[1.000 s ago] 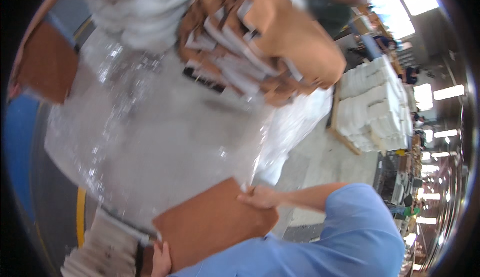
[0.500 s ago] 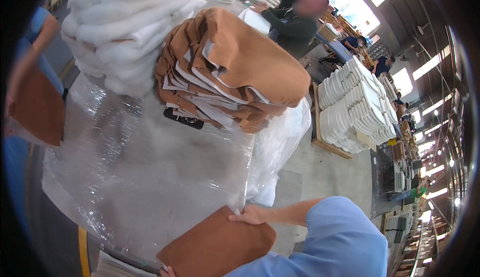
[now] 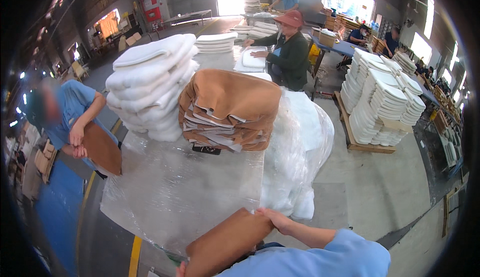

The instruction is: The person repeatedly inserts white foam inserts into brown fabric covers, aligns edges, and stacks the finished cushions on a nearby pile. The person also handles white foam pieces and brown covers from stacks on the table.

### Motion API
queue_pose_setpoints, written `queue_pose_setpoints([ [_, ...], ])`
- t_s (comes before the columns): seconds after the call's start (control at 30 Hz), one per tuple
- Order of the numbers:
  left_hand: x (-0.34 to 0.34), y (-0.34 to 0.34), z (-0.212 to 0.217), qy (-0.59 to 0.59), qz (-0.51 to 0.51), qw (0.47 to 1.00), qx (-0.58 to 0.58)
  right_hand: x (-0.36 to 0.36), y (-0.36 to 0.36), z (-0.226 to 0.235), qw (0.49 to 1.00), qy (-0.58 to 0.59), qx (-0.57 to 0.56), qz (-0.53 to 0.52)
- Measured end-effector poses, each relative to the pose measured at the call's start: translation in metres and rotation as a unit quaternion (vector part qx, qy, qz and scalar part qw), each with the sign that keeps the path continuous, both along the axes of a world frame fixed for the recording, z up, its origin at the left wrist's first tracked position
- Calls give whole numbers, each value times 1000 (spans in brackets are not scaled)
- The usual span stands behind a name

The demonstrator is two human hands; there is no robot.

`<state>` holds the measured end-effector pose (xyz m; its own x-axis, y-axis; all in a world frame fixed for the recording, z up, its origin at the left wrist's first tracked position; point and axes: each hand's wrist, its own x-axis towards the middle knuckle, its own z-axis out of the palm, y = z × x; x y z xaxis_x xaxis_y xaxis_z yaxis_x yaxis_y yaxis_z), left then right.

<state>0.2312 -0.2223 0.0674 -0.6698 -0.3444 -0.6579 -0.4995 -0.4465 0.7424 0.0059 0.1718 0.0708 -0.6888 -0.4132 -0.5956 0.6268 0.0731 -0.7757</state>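
Brown cover [image 3: 225, 244] pinched in right hand's [image 3: 276, 220] grip at its upper corner, left hand [image 3: 181, 269] at lower edge, grip unclear.

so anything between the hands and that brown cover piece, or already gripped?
Nothing in between. The right hand lies directly on the top edge of the brown cover piece, and the left hand, barely in view, touches its lower corner. The plastic-wrapped table lies just beyond it.

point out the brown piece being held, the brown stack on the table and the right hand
brown piece [image 3: 225, 244]: head view, middle of its flat brown face.
brown stack [image 3: 230, 97]: head view, top sheet draped over the pile.
right hand [image 3: 276, 219]: head view, back of the hand at the piece's upper corner.
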Motion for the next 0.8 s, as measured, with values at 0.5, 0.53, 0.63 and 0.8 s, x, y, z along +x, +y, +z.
queue_pose_setpoints([
  [0.5,-172,-30,43,200,231,952,11,21,-2,38,990,-139,34,9],
  [0.53,-173,-25,37,208,244,946,39,22,2,28,987,-154,40,17],
  [0.63,-178,-14,21,205,270,938,75,27,4,5,986,-165,8,18],
  [0.8,-174,-24,8,182,265,944,71,0,-16,29,964,-251,70,47],
])
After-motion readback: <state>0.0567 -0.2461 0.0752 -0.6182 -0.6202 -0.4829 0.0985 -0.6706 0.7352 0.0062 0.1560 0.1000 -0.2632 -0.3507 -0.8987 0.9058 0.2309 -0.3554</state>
